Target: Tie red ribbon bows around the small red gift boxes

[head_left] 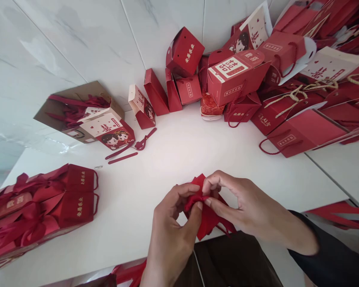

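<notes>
1. The red bundle [209, 223] is between the two hands, at the near edge of the tabletop [131, 199]; whether it rests on that surface, I cannot tell.
2. The left hand [173, 229] has its grip closed, thumb and fingers pinching the gathered middle; the right hand [242, 199] pinches the same gather from the other side.
3. The bundle looks light, soft and easily creased, though the hands hide much of it. Smooth folds could slip, so the gather seems the best place to hold, with a light fingertip pinch.
4. The tabletop is white and smooth. Dark red strips [122, 158] lie loose near an open carton [44, 115], and bow-topped boxes [77, 203] stand at the left.
5. Beyond, red gift boxes [157, 93] line a pale tiled wall [92, 36], heaping up towards the right.
</notes>
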The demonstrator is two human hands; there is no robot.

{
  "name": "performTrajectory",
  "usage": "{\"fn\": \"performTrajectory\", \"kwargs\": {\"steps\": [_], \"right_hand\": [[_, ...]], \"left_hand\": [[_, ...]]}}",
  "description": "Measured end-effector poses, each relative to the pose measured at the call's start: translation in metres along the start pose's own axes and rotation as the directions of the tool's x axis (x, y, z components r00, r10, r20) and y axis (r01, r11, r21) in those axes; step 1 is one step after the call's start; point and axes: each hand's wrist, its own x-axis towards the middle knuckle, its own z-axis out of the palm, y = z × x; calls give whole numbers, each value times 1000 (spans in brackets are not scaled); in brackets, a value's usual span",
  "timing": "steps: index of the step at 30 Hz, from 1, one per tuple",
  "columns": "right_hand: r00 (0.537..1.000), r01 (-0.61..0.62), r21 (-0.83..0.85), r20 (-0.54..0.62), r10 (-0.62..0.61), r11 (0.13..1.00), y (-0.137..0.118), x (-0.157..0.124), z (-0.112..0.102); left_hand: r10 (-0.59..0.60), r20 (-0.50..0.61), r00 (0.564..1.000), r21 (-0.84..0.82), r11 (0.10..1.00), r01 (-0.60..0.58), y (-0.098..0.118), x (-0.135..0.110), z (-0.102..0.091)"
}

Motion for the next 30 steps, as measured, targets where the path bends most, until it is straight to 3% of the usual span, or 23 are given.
{"fn": "performTrajectory", "kwargs": {"steps": [3, 7, 12, 14, 16, 22, 30], "right_hand": [[999, -32, 25, 36, 31, 999, 0, 0, 0], [997, -56, 59, 61, 52, 997, 0, -2, 0], [996, -51, 115, 84, 41, 992, 2, -3, -3], [996, -53, 149, 84, 41, 987, 4, -2, -4], [996, -30, 160, 90, 15, 987, 5, 1, -4], [997, -15, 57, 70, 11, 998, 4, 3, -3], [997, -60, -9, 43, 61, 998, 0, 2, -4]], "left_hand": [[236, -108, 966, 272, 941, -200, -7, -1, 7], [519, -105, 848, 504, 763, -405, -14, 0, 13], [675, -121, 727, 591, 638, -494, -20, 2, 15], [702, -125, 701, 615, 609, -500, -22, 2, 15], [705, -138, 695, 623, 608, -492, -25, 1, 15], [621, -177, 763, 597, 684, -419, -28, -6, 11], [632, -128, 765, 541, 691, -480, -28, -9, 5]]}}
